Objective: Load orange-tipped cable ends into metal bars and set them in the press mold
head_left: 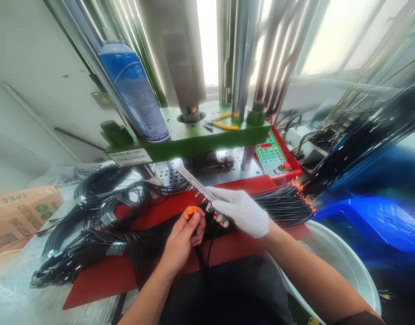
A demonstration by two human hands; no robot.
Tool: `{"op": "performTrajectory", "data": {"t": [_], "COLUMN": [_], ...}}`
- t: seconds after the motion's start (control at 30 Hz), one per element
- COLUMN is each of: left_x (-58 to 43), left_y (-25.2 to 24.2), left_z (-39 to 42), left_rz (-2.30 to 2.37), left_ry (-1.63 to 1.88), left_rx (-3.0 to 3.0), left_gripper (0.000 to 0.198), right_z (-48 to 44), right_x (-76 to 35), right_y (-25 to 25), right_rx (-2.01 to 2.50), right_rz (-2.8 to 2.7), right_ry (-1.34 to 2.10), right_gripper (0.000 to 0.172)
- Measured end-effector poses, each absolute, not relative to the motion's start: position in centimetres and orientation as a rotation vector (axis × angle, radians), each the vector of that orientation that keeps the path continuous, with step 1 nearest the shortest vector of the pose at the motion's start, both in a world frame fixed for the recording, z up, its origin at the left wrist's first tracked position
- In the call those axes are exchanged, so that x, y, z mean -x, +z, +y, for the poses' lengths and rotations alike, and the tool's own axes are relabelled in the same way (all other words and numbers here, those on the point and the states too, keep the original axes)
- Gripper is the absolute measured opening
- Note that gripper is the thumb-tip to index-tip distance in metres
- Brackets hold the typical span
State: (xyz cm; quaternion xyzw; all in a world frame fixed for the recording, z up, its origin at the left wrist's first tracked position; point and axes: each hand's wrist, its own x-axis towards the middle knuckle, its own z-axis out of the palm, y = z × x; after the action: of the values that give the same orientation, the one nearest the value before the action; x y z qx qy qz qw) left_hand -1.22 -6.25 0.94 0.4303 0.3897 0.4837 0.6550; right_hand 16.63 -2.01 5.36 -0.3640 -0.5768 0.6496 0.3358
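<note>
Orange tips (191,211) are pinched between thumb and fingers of the bare left hand (180,241), other fingers curled in. Whether the tips are joined to the black leads hanging below the hand cannot be told. A narrow metal bar (193,181) with small studs along its edge is gripped in the white-gloved right hand (244,213); it is held tilted, far end pointed up and left toward the press, just beside the left hand. More orange is seen at the bar's near end, below the gloved fingers.

Both hands are held over a red board (102,282). Black cables (278,208) are laid across it, orange ends gathered at right; further bundles and a tied coil (126,203) are piled at left. Behind, a green press plate (207,144) is topped by a blue spray can (134,92) at left and yellow-handled pliers (225,126) at right. A red-framed control panel (271,151) is set at the press's right. A white tub (365,282) is placed near the right forearm, a blue bin (380,225) beyond it. A printed paper bag (20,219) is seen far left.
</note>
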Motion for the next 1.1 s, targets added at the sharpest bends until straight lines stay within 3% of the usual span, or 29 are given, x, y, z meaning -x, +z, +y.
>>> {"op": "performTrajectory", "data": {"t": [0.77, 1.0, 1.1], "left_x": [1.5, 0.4, 0.1], "left_y": [1.1, 1.6, 1.5], "left_z": [-6.7, -6.7, -6.8], "left_rz": [1.324, 1.549, 1.487], "left_ry": [1.038, 0.987, 1.031], "left_rx": [-1.469, -1.621, -1.567], "left_gripper": [0.017, 0.018, 0.016], "right_z": [-2.6, -2.7, -2.5], "right_x": [-16.4, -16.0, -16.3], "right_y": [6.1, 5.1, 4.8], "right_rx": [0.984, 1.069, 1.007], "right_rz": [-1.539, -1.836, -1.774], "right_ry": [1.7, 1.177, 1.387], "right_gripper": [0.048, 0.047, 0.045]}}
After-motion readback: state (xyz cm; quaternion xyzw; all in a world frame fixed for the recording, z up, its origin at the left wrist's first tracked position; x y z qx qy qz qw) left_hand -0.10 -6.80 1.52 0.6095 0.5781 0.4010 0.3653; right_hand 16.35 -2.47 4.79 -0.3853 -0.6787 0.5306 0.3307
